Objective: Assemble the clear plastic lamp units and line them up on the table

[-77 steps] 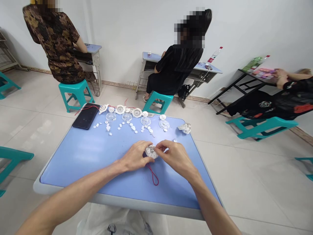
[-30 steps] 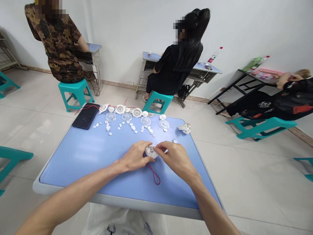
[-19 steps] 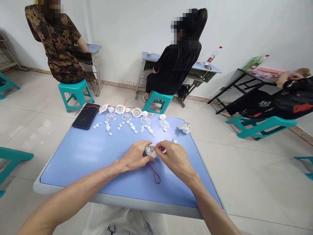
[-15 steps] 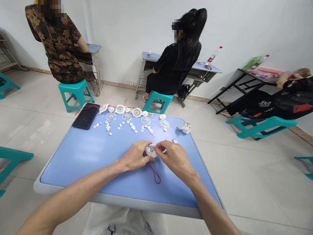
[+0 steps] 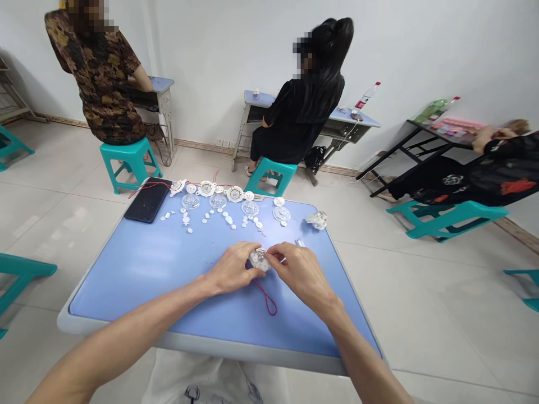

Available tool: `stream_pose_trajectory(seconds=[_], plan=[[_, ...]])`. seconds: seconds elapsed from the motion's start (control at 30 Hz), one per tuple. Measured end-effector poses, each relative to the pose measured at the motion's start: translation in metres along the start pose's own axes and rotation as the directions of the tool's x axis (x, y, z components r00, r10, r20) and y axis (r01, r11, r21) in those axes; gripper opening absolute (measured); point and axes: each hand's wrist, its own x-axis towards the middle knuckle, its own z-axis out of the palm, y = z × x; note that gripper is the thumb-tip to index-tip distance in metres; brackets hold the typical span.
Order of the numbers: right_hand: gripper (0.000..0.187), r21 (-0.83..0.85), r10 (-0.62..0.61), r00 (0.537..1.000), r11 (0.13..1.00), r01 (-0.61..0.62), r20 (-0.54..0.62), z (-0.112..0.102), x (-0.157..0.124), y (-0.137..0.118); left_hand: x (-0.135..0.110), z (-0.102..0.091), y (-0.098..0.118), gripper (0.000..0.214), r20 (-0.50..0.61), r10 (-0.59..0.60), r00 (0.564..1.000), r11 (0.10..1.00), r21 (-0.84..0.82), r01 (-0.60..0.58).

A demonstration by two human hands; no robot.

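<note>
My left hand (image 5: 234,269) grips a small round translucent plastic case (image 5: 258,260) between thumb and fingers, just above the blue desk top. Small parts show on the upper face of the case. A red cord loop (image 5: 270,306) trails from beneath it onto the desk. Thumb and fingertips of my right hand (image 5: 300,270) are pinched together at the right edge of the case; whatever they hold is too small to make out. Beyond my hands lie clear plastic discs (image 5: 250,208), white ringed discs (image 5: 206,188) and several tiny white parts (image 5: 230,220).
A black phone (image 5: 148,200) lies at the desk's far left, partly under red cord. A crumpled clear plastic bundle (image 5: 316,220) sits near the right edge. Ahead, people sit on teal stools (image 5: 130,160) at other desks. Bottles (image 5: 368,95) stand on those desks.
The view has shifted very slightly. Both hands keep their places at the round plastic case, with no clear movement of the parts on the desk.
</note>
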Motion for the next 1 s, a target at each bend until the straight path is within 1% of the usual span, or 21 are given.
stream_pose_trajectory(seconds=[0.13, 0.37, 0.5, 0.63, 0.8, 1.0], plan=[[0.024, -0.038, -0.012, 1.000, 0.999, 0.012, 0.000, 0.0006, -0.0003, -0.0005, -0.0002, 0.0002, -0.0006, 0.047, -0.002, 0.002, 1.000, 1.000, 0.000, -0.002], [0.024, -0.197, -0.083, 0.996, 0.977, 0.076, -0.028, 0.0057, -0.0004, -0.0008, 0.0000, 0.0007, -0.0014, 0.046, -0.014, 0.004, 1.000, 1.000, -0.003, -0.004], [0.024, -0.219, -0.091, 0.996, 0.972, 0.084, -0.018, 0.0047, -0.0013, -0.0020, 0.0000, 0.0006, -0.0014, 0.046, -0.006, -0.002, 1.000, 1.000, -0.009, 0.002], [0.025, -0.197, -0.095, 0.995, 0.976, 0.092, -0.008, 0.0030, -0.0009, -0.0016, -0.0001, -0.0002, -0.0011, 0.045, -0.001, -0.005, 1.000, 1.000, -0.004, 0.005], [0.023, -0.125, -0.096, 0.995, 0.988, 0.092, -0.023, 0.0024, 0.0005, 0.0005, 0.0000, -0.0004, -0.0009, 0.044, -0.007, -0.003, 1.000, 1.000, -0.007, 0.003], [0.023, 0.019, -0.027, 1.000, 0.999, 0.027, -0.007, -0.0042, 0.0013, -0.0014, 0.0002, -0.0018, 0.0007, 0.044, 0.001, -0.016, 1.000, 1.000, -0.004, 0.016]])
